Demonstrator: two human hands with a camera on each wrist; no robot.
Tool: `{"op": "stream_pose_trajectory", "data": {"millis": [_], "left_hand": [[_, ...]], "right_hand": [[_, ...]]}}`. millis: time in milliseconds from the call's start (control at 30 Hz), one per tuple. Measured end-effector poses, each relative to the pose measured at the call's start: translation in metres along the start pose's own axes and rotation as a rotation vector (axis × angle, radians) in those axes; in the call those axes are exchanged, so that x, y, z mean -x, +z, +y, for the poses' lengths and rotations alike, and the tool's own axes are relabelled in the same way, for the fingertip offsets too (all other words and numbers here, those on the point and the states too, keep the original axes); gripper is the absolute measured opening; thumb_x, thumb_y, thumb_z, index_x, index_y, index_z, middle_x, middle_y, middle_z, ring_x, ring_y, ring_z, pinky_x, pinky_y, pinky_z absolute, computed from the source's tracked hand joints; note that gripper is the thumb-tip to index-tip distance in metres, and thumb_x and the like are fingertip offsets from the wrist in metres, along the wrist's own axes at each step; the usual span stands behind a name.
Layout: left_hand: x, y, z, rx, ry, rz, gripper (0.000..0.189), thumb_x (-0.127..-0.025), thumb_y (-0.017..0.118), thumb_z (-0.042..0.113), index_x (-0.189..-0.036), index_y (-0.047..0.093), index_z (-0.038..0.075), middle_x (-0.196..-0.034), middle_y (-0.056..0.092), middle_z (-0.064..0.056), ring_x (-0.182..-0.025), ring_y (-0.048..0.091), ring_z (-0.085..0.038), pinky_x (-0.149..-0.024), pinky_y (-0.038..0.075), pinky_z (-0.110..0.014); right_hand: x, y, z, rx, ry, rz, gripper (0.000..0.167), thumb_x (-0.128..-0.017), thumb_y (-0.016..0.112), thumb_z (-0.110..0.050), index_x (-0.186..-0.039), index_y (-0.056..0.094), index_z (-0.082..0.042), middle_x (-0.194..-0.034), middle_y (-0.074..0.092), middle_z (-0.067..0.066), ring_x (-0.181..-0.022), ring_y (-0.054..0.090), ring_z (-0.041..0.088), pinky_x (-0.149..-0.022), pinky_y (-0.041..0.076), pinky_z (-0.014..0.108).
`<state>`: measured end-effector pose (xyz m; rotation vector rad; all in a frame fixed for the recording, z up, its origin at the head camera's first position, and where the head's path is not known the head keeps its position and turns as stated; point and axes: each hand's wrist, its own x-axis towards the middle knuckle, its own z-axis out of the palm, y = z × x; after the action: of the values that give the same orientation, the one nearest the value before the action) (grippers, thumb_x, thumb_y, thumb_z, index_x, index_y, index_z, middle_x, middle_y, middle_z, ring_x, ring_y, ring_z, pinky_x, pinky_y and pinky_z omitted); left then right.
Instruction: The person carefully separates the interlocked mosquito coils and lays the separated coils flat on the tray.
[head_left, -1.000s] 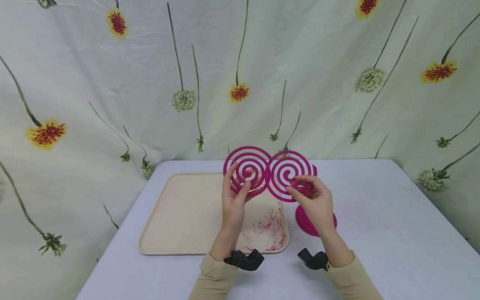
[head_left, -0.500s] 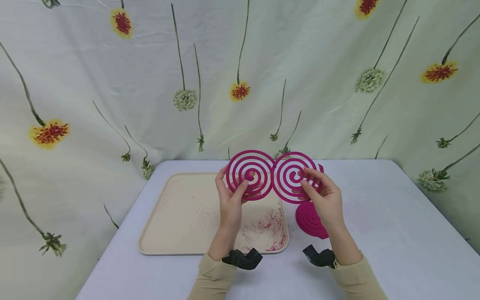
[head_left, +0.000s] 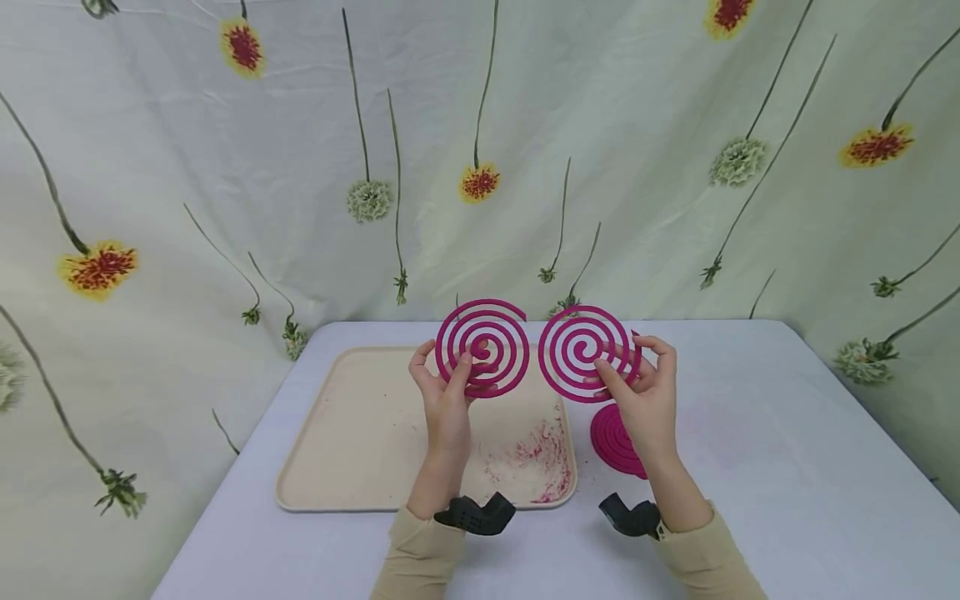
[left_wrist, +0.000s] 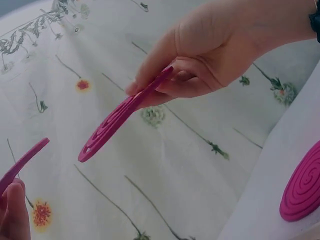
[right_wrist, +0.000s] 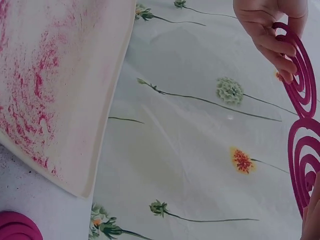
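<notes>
My left hand [head_left: 447,417] grips a magenta mosquito coil [head_left: 483,302], thumb in front and fingers behind. A second mosquito coil [head_left: 581,309] is pinched in my right hand [head_left: 652,412]. Both coils are raised above the table, faces towards the head camera, with a narrow gap between them. The left wrist view shows the right hand [left_wrist: 205,50] holding its coil [left_wrist: 112,117] nearly edge-on. In the right wrist view the left hand [right_wrist: 272,37] holds its coil [right_wrist: 310,80] at the upper right. Thicker-looking and tightly wound, more coil [head_left: 613,437] lies on the table, partly behind my right hand.
A beige tray [head_left: 337,450] sits on the white-covered table [head_left: 780,467], left of the coil lying there. Magenta crumbs and dust [head_left: 543,454] mark its right part. A flower-printed cloth [head_left: 637,108] hangs behind the table.
The two raised coils, whose edges met or overlapped before, have come apart. My left hand has moved left with its coil. My right hand went right, then slightly back left.
</notes>
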<state>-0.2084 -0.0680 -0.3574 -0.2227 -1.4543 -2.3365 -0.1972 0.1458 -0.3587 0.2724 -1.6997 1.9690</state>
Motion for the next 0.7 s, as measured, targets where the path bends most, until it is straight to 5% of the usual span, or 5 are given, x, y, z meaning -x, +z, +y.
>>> {"op": "stream_pose_trajectory", "data": {"millis": [300,533,700], "left_hand": [[-0.014,-0.025,-0.001,-0.06,-0.041,0.027,0.057,-0.093,0.058,0.016,-0.133,0.018,0.015,-0.133,0.045,-0.017,-0.111,0.059,-0.022,-0.085,0.051,-0.031],[-0.03,-0.05,-0.005,-0.097,-0.08,0.025,0.06,-0.092,0.062,0.019,-0.135,0.02,0.02,-0.133,0.048,-0.013,-0.11,0.059,-0.021,-0.085,0.052,-0.03],[-0.041,-0.067,-0.005,-0.123,-0.107,0.036,0.059,-0.093,0.059,0.018,-0.138,0.021,0.022,-0.135,0.046,-0.013,-0.107,0.059,-0.02,-0.082,0.053,-0.029]], "right_hand": [[-0.004,0.003,0.009,0.031,-0.063,-0.022,0.02,-0.085,0.068,-0.003,-0.1,0.061,0.009,-0.09,0.067,0.004,-0.071,0.067,0.014,-0.066,0.056,0.028],[-0.011,0.005,0.014,0.01,-0.038,-0.367,0.037,-0.092,0.046,0.005,-0.129,0.05,0.007,-0.127,0.055,0.014,-0.082,0.066,0.017,-0.075,0.055,0.03],[-0.024,0.01,0.015,0.131,-0.002,-0.486,0.041,-0.093,0.051,0.003,-0.134,0.048,0.003,-0.129,0.051,0.021,-0.086,0.066,0.02,-0.077,0.055,0.028]]}}
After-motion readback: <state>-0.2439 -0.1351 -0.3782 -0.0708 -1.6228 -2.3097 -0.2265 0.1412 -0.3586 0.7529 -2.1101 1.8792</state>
